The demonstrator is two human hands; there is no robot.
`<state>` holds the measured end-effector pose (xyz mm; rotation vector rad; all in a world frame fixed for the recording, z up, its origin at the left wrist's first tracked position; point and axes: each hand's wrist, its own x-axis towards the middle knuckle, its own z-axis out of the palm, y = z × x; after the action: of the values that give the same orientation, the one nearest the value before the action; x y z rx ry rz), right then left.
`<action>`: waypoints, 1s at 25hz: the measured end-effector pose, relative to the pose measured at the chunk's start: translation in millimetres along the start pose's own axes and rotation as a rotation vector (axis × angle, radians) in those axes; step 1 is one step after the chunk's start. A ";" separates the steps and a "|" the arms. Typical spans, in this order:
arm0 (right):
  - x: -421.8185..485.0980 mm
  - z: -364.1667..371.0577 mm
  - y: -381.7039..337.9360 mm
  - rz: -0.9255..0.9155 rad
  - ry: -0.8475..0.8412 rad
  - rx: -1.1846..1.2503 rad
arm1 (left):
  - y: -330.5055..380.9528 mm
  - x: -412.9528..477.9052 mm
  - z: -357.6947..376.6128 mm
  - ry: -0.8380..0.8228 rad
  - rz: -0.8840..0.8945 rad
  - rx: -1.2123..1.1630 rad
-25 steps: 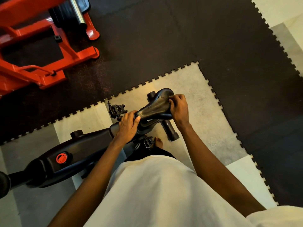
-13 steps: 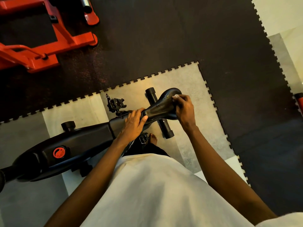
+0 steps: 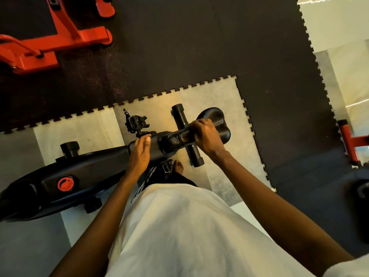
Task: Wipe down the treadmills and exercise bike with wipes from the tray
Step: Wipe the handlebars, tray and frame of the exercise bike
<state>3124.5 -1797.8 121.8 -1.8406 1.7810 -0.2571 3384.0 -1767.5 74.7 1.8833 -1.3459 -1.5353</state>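
The black exercise bike (image 3: 83, 176) stretches from the lower left to its saddle (image 3: 217, 120) at the centre. My right hand (image 3: 205, 134) lies across the saddle's narrow middle with its fingers curled over it. The pale wipe seen at its fingertips earlier is hidden under the hand. My left hand (image 3: 140, 152) rests flat on the frame just in front of the saddle post, fingers straight. No tray or treadmill is in view.
A red machine frame (image 3: 60, 43) stands at the top left on black puzzle mats (image 3: 199, 47). Another red part (image 3: 351, 140) pokes in at the right edge. The bike's pedal (image 3: 136, 121) and rear stabiliser bar (image 3: 196, 156) sit over the grey mat (image 3: 219, 92). My bare foot (image 3: 178, 166) is beside the bar.
My right hand slid from the saddle's wide rear toward its narrow front. My left hand moved back off the saddle nose onto the frame. The view shifted to the right.
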 end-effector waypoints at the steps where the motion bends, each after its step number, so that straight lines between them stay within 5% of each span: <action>1: 3.1 3.0 -8.8 -0.067 -0.065 -0.034 | -0.7 1.9 -1.5 0.007 -0.001 -0.018; 4: 12.9 4.9 -17.9 -0.238 -0.215 -0.059 | 7.9 6.0 -0.2 -0.046 0.030 -0.028; 9: 40.3 -22.8 7.1 -0.223 -0.368 -0.197 | 27.4 -1.1 25.5 -0.262 0.185 0.025; 16: 63.8 -31.6 33.1 0.034 -0.139 -0.348 | 46.0 6.4 34.8 -0.219 0.313 0.192; 21: 49.2 -14.6 15.2 -0.143 -0.274 -0.299 | 67.9 20.5 54.2 -0.306 0.333 0.521; 25: 65.8 -30.8 32.6 -0.013 -0.162 -0.314 | 71.8 28.4 57.8 -0.327 0.342 0.673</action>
<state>3087.5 -1867.9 114.7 -2.0222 1.7742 0.1734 3299.3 -1809.6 93.7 1.6253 -2.4280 -1.3467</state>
